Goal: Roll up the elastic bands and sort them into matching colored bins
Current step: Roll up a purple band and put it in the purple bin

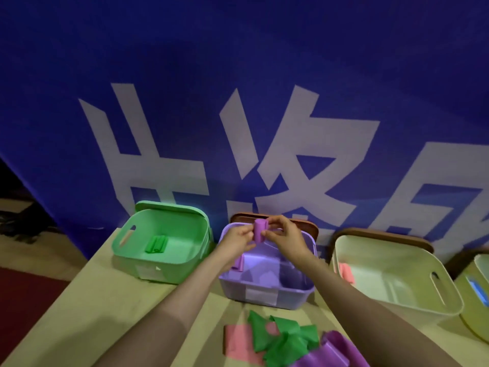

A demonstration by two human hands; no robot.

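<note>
A rolled purple band (259, 230) is held upright above the purple bin (267, 290), pinched between my left hand (238, 239) and my right hand (284, 234). Another purple roll (238, 263) lies inside that bin by its left wall. The green bin (161, 263) to the left holds a green roll (156, 244). The cream bin (412, 300) to the right holds a pink roll (347, 272). Unrolled pink (238, 340), green (283, 340) and purple (336, 350) bands lie in a heap on the table near me.
A fourth bin (476, 308) with a blue roll (477, 290) sits at the far right edge. A blue banner (238, 102) with white characters stands right behind the bins. The table (92, 300) ends at the left, with floor beyond.
</note>
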